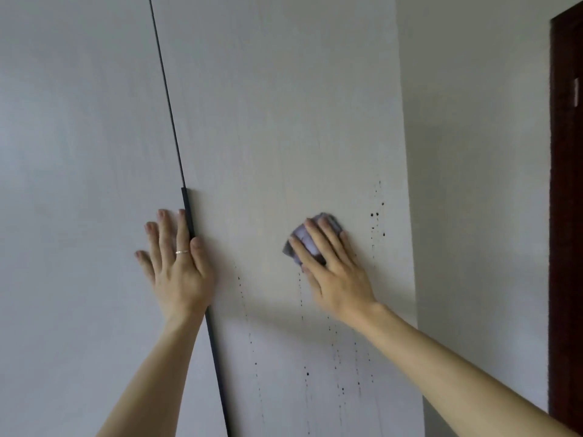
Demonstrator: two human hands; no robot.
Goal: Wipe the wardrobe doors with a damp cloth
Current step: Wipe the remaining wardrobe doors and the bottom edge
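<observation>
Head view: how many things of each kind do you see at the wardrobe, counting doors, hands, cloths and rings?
Wardrobe doors: 2
Hands: 2, left hand and right hand
Cloth: 1
Ring: 1
Total: 6

Soft diffuse daylight, rather dim, no glare. Faint blurred shadow band crossed right wardrobe door [284,121] low down. Whole picture slightly soft; seam [167,99] bowed by wide-angle distortion.

Home bedroom: wardrobe doors [284,121], doorframe [566,216].
</observation>
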